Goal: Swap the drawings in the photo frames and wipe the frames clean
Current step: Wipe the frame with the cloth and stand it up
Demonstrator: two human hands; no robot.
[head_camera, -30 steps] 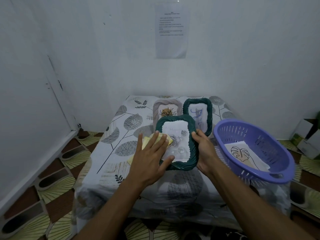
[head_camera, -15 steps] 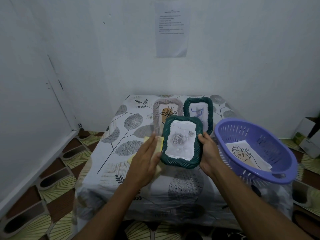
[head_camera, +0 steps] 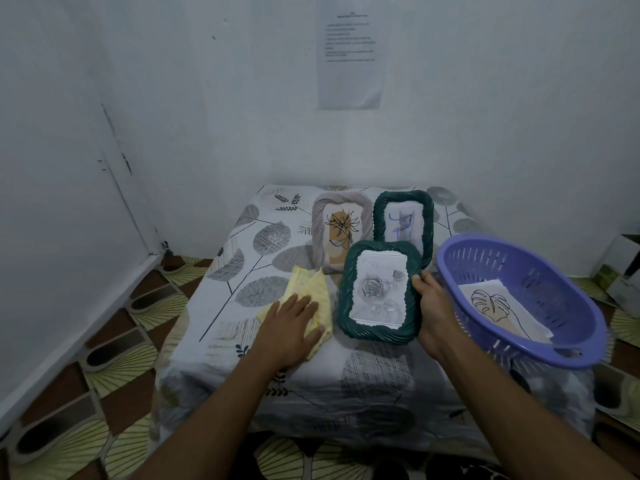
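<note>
A dark green frame (head_camera: 379, 292) with a grey rose drawing stands tilted upright near the table's middle; my right hand (head_camera: 433, 308) grips its right edge. My left hand (head_camera: 294, 323) rests flat on a yellow cloth (head_camera: 311, 289) lying on the table left of that frame, apart from it. Behind stand a grey frame (head_camera: 332, 213) with a dark flower on orange and a second green frame (head_camera: 403, 216) with a blue sketch.
A purple basket (head_camera: 519, 299) at the table's right edge holds a leaf drawing (head_camera: 491, 306) on loose sheets. The small table (head_camera: 249, 258) wears a leaf-print cover and sits against white walls. Boxes (head_camera: 620, 268) lie on the floor at right.
My right hand has tipped the rose frame from lying nearly flat up to standing. My left hand with the cloth has come off the frame's face and down onto the table at left.
</note>
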